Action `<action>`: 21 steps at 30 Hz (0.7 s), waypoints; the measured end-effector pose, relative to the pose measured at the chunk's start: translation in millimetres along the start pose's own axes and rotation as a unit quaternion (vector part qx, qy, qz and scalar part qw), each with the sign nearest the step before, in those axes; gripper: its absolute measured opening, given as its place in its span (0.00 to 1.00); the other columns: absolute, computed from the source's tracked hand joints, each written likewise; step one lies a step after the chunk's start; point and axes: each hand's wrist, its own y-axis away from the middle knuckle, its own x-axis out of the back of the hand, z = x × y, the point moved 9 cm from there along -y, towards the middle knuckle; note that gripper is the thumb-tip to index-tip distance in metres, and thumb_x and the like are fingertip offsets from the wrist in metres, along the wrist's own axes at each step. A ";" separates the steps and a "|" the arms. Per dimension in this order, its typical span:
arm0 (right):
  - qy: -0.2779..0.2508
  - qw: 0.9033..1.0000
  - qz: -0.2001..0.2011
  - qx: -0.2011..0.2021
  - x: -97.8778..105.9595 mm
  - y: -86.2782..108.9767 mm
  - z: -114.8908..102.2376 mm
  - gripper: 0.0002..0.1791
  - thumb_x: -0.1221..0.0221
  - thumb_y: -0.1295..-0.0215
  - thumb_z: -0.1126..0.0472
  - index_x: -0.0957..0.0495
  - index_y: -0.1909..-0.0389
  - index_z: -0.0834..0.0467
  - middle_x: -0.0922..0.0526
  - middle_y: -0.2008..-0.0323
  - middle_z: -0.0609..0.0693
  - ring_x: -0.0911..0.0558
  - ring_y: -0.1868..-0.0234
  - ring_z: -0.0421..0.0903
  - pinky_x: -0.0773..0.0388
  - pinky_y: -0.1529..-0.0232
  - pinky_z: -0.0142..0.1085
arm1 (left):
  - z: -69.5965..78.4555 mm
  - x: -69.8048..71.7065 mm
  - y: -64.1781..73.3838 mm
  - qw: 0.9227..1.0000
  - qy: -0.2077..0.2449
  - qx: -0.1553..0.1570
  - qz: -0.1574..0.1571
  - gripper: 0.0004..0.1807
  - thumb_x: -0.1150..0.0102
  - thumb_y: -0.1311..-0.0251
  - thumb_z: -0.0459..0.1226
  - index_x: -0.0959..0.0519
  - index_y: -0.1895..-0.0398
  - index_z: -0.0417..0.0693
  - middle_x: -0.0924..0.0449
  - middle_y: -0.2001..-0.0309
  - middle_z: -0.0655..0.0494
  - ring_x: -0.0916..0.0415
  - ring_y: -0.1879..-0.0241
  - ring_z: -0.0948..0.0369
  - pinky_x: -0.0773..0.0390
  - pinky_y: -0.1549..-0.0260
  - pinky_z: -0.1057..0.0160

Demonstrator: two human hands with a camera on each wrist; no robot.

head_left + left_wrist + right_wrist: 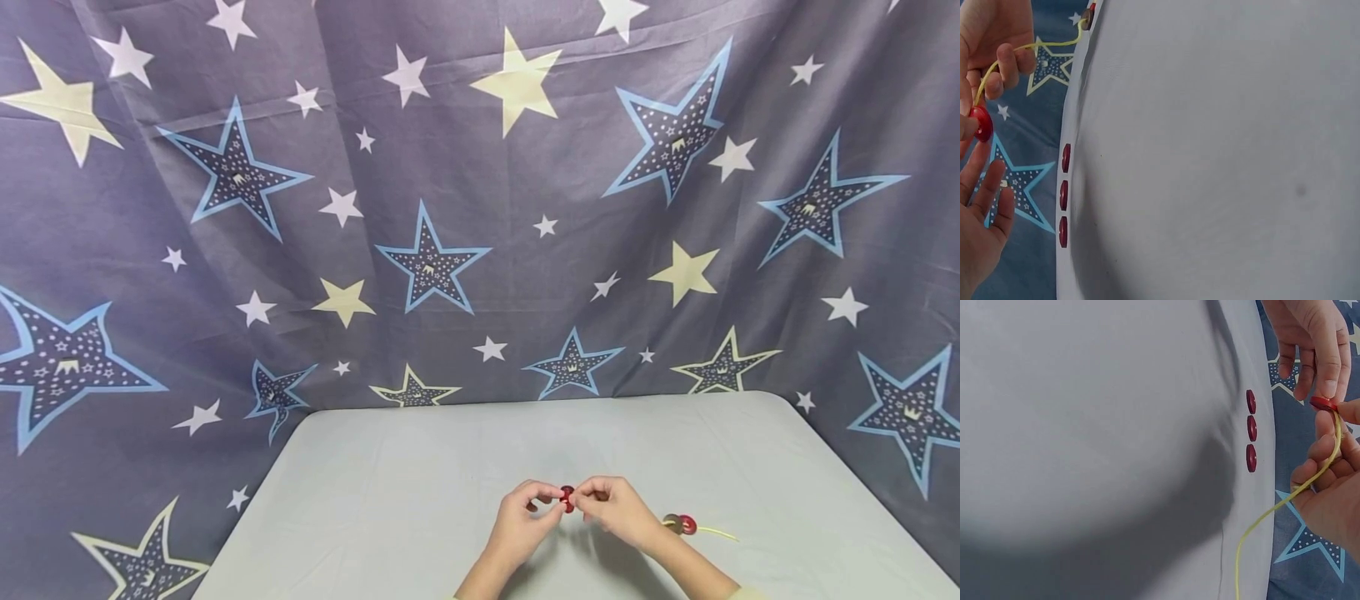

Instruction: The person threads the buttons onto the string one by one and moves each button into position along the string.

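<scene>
My left hand (519, 523) pinches a red button (1321, 404) between thumb and index finger, its other fingers spread, above the table. Facing it, my right hand (618, 510) pinches a yellow cord (1291, 495) right at that button, the remaining fingers bent. From the pinch, the cord runs past the right palm and down to the table. A brown button (672, 523) and another red button (687, 524) sit on the cord, by the right forearm, with a cord tail beyond them.
Several loose red buttons (1252, 428) stand out in a row on the pale table (390, 483), beyond the hands in the wrist views. A dark star-patterned curtain (480, 250) hangs behind the table and along both sides.
</scene>
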 end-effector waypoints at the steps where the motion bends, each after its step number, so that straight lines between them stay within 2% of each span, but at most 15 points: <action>1: 0.000 1.000 0.000 -0.002 -0.1 0.0 0.5 0.10 0.41 0.40 0.62 0.20 0.67 0.67 0.24 0.83 0.45 0.34 0.86 0.32 0.37 0.86 0.25 | 0.5 0.3 -0.2 1.000 -0.002 0.004 0.004 0.05 0.34 0.49 0.36 0.17 0.68 0.49 0.17 0.66 0.53 0.23 0.64 0.55 0.26 0.66 0.63; 5: 0.008 1.000 -0.001 -0.007 -0.4 0.5 2.3 0.10 0.41 0.40 0.61 0.20 0.67 0.67 0.24 0.82 0.47 0.35 0.87 0.32 0.37 0.86 0.25 | 3.2 0.3 -0.3 1.000 -0.007 0.016 0.011 0.03 0.34 0.50 0.31 0.18 0.72 0.43 0.17 0.67 0.48 0.24 0.64 0.50 0.26 0.66 0.62; 9: 0.006 1.000 -0.002 -0.007 -0.4 0.7 2.3 0.11 0.41 0.39 0.60 0.20 0.67 0.67 0.24 0.82 0.48 0.35 0.87 0.32 0.38 0.86 0.25 | 5.4 0.5 0.1 1.000 -0.011 0.013 0.012 0.02 0.35 0.51 0.29 0.19 0.73 0.40 0.17 0.67 0.47 0.24 0.64 0.49 0.26 0.66 0.61; 14: 0.000 1.000 -0.003 -0.009 -1.1 0.8 1.7 0.12 0.41 0.39 0.60 0.20 0.66 0.67 0.23 0.82 0.48 0.35 0.87 0.32 0.38 0.86 0.25 | -0.3 0.0 0.9 1.000 -0.015 0.008 0.005 0.02 0.35 0.48 0.33 0.19 0.72 0.44 0.17 0.67 0.53 0.22 0.64 0.58 0.26 0.65 0.63; 18: 0.000 1.000 -0.006 -0.013 -1.4 0.8 2.0 0.12 0.42 0.39 0.60 0.20 0.66 0.67 0.23 0.82 0.47 0.35 0.87 0.32 0.37 0.86 0.25 | -4.5 -0.8 1.9 1.000 -0.021 0.007 -0.004 0.03 0.36 0.45 0.40 0.18 0.71 0.51 0.17 0.67 0.58 0.25 0.64 0.67 0.29 0.66 0.68; 21: -0.004 1.000 -0.013 -0.011 -2.3 1.0 1.6 0.13 0.41 0.39 0.59 0.20 0.65 0.67 0.24 0.82 0.45 0.34 0.86 0.32 0.37 0.85 0.25 | -5.1 -0.6 1.6 1.000 -0.026 0.003 -0.003 0.04 0.37 0.45 0.41 0.18 0.71 0.52 0.17 0.68 0.59 0.27 0.66 0.70 0.30 0.67 0.69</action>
